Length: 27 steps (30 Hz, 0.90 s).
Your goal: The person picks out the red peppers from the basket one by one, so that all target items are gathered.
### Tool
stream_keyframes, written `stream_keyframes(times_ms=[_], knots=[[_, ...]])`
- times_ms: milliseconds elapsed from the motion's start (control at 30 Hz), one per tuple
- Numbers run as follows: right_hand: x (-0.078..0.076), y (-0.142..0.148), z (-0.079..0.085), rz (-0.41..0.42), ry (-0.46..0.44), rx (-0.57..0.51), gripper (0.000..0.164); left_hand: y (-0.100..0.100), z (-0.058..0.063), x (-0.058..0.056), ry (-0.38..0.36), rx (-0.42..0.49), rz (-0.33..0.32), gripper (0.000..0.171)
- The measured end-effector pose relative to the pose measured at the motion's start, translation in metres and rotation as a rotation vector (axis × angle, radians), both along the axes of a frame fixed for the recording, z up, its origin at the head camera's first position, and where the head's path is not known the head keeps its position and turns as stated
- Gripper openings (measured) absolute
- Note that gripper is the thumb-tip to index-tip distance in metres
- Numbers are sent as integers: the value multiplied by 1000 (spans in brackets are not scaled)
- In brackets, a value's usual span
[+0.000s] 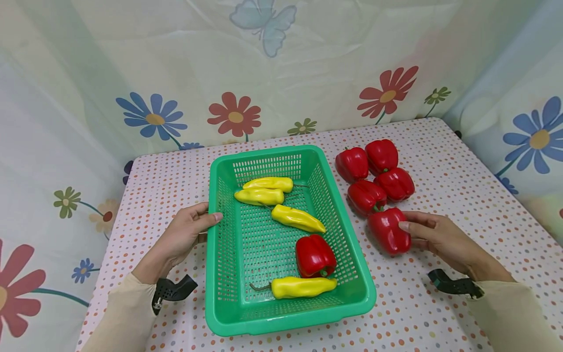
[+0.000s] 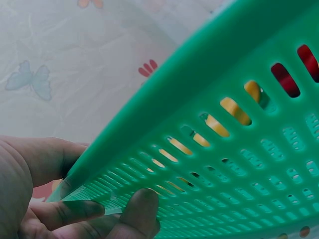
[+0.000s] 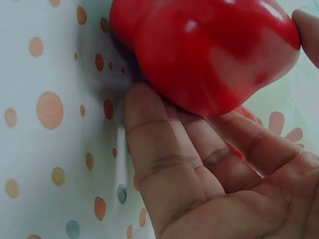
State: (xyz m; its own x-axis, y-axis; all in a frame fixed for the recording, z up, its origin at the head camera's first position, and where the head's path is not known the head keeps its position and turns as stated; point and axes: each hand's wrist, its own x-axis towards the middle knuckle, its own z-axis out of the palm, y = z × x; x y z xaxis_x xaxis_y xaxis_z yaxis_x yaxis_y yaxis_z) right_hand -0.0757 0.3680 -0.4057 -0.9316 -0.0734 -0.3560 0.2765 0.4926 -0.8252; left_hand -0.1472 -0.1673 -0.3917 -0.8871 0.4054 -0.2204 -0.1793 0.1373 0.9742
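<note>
My left hand (image 1: pixel 186 237) grips the left rim of a green plastic basket (image 1: pixel 212 274), thumb over the edge and fingers against the outside wall. In the basket lie several yellow peppers (image 1: pixel 299 218) and one red bell pepper (image 1: pixel 314 255). To the right of the basket, my right hand (image 1: pixel 444 239) holds the nearest red bell pepper (image 1: pixel 390 231) of a group, with the thumb on one side. In the right wrist view the other fingers (image 3: pixel 159 154) reach under that pepper, close to the tablecloth.
Several more red bell peppers (image 1: pixel 367 197) sit close together beyond the held one, beside the basket's right wall. A dotted cloth (image 1: pixel 475 195) covers the table. Flower-printed curtains (image 1: pixel 303 88) hang behind and at both sides.
</note>
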Motion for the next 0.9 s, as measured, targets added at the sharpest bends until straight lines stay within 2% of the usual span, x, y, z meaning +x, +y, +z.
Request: stream_keyframes(times_ms=[267,900], knots=[[0,2,-2,-8,0,-46,66,-1,2,1,7,-4,-5,52],[-1,0,-3,-57,-8,-11,68,-1,1,0,2,1,-13,50]])
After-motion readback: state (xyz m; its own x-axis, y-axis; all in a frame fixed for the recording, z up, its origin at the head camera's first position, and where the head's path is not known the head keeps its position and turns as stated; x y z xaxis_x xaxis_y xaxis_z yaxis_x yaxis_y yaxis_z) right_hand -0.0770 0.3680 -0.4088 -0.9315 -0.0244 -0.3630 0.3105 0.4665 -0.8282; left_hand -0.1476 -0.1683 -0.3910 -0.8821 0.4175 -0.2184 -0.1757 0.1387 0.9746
